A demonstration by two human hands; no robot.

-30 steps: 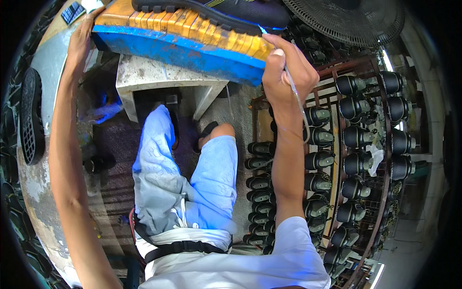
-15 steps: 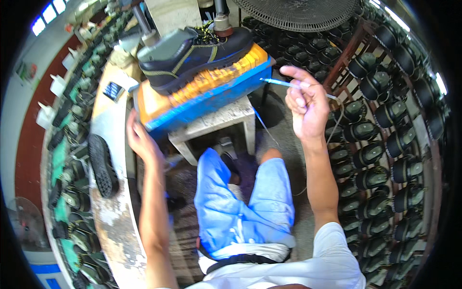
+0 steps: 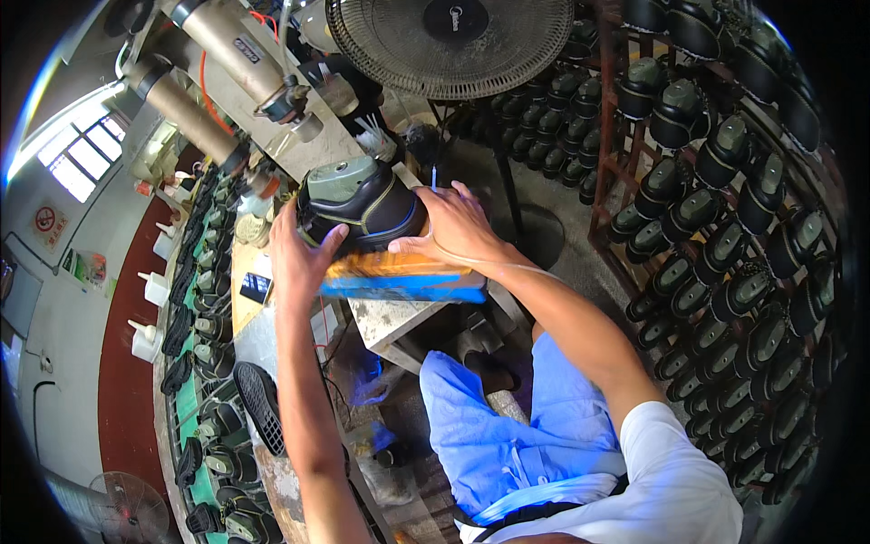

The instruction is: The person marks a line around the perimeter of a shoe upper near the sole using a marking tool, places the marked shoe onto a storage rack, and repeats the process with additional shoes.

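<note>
A black shoe (image 3: 367, 204) with yellow stitching, fitted over a grey-green last (image 3: 337, 178), is between my hands. Beneath it is an orange-topped block with a blue side (image 3: 399, 288); whether shoe and block touch is hidden. My left hand (image 3: 302, 247) grips the left end of the shoe, thumb on its near side. At the other end, my right hand (image 3: 458, 222) closes round the shoe, its thumb low on the near side. A slim white and blue pen-like stick (image 3: 434, 178) pokes up by my right fingers, and a thin cord crosses that wrist.
Two metal cylinders (image 3: 240, 59) slant above the far left. A pale stand (image 3: 385, 319) is under the block. On the left bench lie a black sole (image 3: 260, 408) and a phone-like dark object (image 3: 256, 288). A large fan (image 3: 453, 41) stands ahead; shoe racks (image 3: 716, 218) fill the right.
My left hand has gone from the block's corner to the shoe, and my right hand has come in from the right onto it. The cylinder ends are now clear of the shoe. The view has shifted.
</note>
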